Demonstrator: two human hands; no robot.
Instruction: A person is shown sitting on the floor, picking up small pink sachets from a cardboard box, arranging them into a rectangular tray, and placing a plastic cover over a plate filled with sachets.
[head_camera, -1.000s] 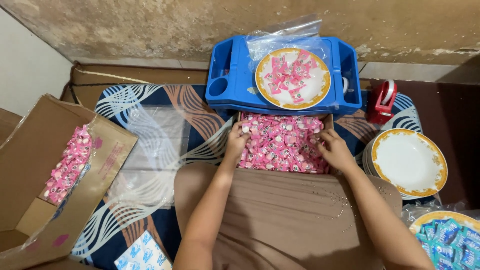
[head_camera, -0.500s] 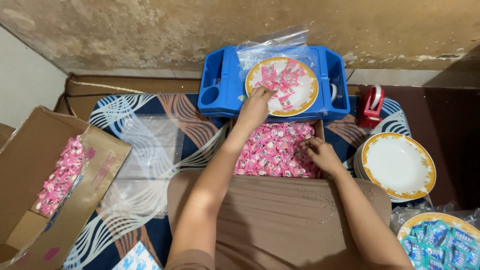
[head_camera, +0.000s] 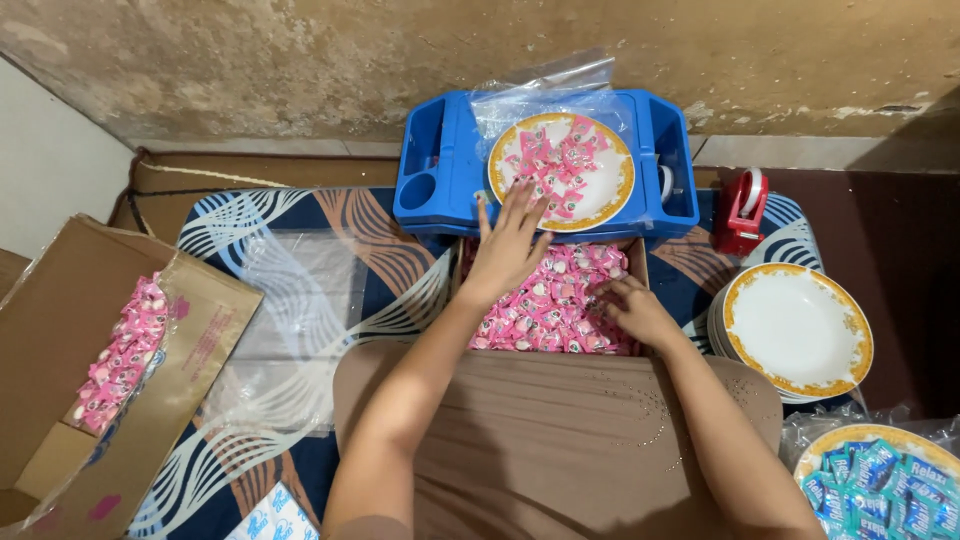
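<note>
1. Here, the left hand (head_camera: 512, 240) stretches forward with its fingers (head_camera: 522, 200) spread wide and flat, tips resting at the near edge of the round white plate with a yellow rim (head_camera: 610, 195); it grips nothing.
2. That plate carries a few pink-wrapped candies (head_camera: 557, 165) and sits on a blue plastic tray (head_camera: 425, 180), with a clear plastic bag (head_camera: 545, 85) behind it against the wall.
3. The right hand (head_camera: 635, 310) lies on the heap of pink-wrapped sweets in an open cardboard box (head_camera: 545, 305), just in front of the tray; its fingers are curled into the heap, and whether they pinch any I cannot tell.
4. A stack of empty yellow-rimmed plates (head_camera: 797, 328) stands to the right, near a red tape dispenser (head_camera: 741, 210).
5. A plate of blue sachets (head_camera: 880, 480) is at the lower right.
6. A large brown carton (head_camera: 60, 330) with more pink sweets lies far left on the patterned mat (head_camera: 330, 225).
</note>
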